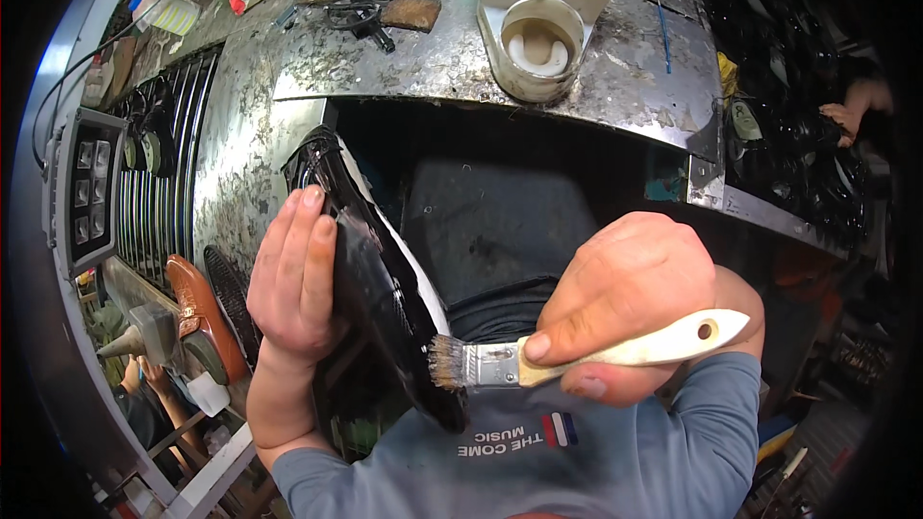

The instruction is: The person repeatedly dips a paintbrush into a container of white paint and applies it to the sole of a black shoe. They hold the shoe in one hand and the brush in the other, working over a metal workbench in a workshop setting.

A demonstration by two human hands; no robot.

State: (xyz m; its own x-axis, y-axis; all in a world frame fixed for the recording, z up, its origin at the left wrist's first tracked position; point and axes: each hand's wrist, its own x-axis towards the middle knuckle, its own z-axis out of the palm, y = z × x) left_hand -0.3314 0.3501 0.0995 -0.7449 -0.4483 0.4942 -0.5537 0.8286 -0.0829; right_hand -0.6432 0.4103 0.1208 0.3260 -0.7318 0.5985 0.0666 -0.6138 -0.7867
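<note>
A glossy black shoe (380,293) stands on edge in front of me, its toe pointing down toward my shirt and a white strip running along its sole edge. My left hand (296,279) grips it from the left, fingers lying along the upper; the thumb is hidden. In my right hand (630,293) is a flat paintbrush (663,338) with a pale wooden handle, pinched near its metal band. Its bristles touch the sole edge near the toe. Beyond, on the metal bench, a round cup (534,62) holds cloudy liquid and a whitish curved piece.
The worn metal bench (385,67) carries scissors (361,5), a brown block (411,13) and white containers. A brown shoe (204,312) stands at left beside a lamp (91,187). Many glossy black shoes lie at right, near another person's hand (846,115). Another person's hands show at lower left.
</note>
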